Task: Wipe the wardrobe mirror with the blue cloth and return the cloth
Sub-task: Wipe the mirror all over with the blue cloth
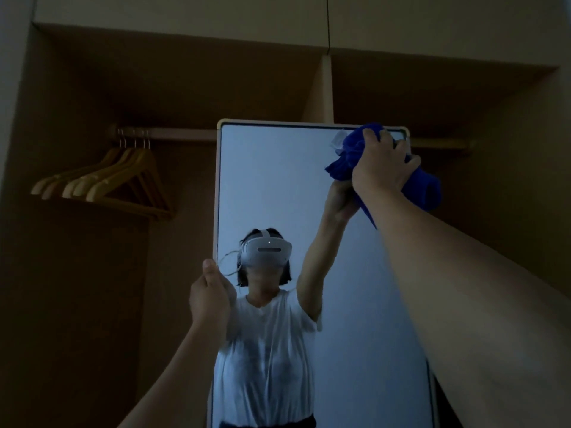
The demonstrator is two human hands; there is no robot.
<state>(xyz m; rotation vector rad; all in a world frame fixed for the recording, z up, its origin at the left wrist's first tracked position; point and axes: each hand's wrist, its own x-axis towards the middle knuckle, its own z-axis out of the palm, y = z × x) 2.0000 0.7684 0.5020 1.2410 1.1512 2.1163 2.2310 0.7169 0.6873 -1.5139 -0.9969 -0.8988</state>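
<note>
The tall wardrobe mirror (265, 186) stands upright in a pale frame inside the dim wardrobe, and shows a reflection of a person with a headset and white shirt. My right hand (381, 163) is raised to the mirror's top right corner and bunches the blue cloth (428, 188) against the glass. Part of the cloth hangs down past my wrist. My left hand (210, 296) grips the mirror's left edge about halfway up, thumb on the front of the frame.
Several wooden hangers (105, 180) hang on the rail (173, 134) at the left behind the mirror. A vertical divider (324, 88) splits the wardrobe above the mirror. The wardrobe's side walls close in left and right.
</note>
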